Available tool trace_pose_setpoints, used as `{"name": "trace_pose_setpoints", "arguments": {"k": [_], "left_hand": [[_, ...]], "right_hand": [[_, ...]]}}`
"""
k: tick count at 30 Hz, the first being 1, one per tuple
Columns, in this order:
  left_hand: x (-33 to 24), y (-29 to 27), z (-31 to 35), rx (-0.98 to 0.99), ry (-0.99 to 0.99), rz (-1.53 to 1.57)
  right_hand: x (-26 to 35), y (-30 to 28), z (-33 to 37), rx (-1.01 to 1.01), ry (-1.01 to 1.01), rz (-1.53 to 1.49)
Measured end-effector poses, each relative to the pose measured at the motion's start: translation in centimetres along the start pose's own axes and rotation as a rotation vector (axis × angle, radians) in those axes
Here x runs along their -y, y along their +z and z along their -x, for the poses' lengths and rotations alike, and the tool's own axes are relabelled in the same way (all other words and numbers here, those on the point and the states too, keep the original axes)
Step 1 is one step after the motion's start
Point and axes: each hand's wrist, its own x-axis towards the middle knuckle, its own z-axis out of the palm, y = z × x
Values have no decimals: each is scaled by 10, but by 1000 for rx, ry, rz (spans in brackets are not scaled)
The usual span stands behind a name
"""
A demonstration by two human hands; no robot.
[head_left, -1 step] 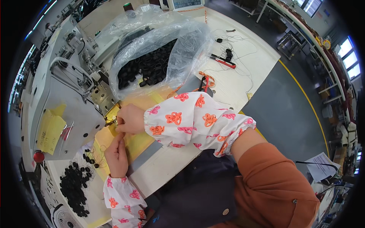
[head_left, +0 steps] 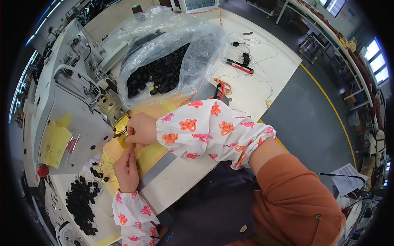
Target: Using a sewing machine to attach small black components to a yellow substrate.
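My right hand point(head_left: 142, 129) is closed, fingers curled down at the working end of a white sewing machine point(head_left: 78, 123). Whatever its fingertips hold is hidden behind them. Just below, my left hand point(head_left: 126, 170) reaches up with thumb and fingers pressed together, its tips touching or nearly touching the right hand. Anything in that pinch is too small to make out. Both hands are over a yellow sheet point(head_left: 151, 157) on the machine bed. Left of my left hand lies a pile of small black fabric loops point(head_left: 80, 201), some trailing threads.
A clear plastic bag point(head_left: 207, 49) full of black loops point(head_left: 164, 67) stands beyond my hands. Red-and-black thread snips point(head_left: 240, 67) lie among loose threads at the right. Orange-handled scissors or a similar tool point(head_left: 220, 90) sits near the bag. A small white fan point(head_left: 72, 235) is at lower left.
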Motion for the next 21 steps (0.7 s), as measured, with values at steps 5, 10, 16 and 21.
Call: {"name": "trace_pose_setpoints", "arguments": {"k": [5,10,16,21], "left_hand": [[-2,-5,-3,79,-27,-66],[9,-7,-12,-167,46,178],[15,-12,-12,27,-122,96],[4,-2,-15,-164,-60,-67]], "right_hand": [[-8,6,6,139,114,-377],[3,38,39,86,-346,-19],[19,7,35,276,-476,-136],[2,-16,-4,370,63,-322]]}}
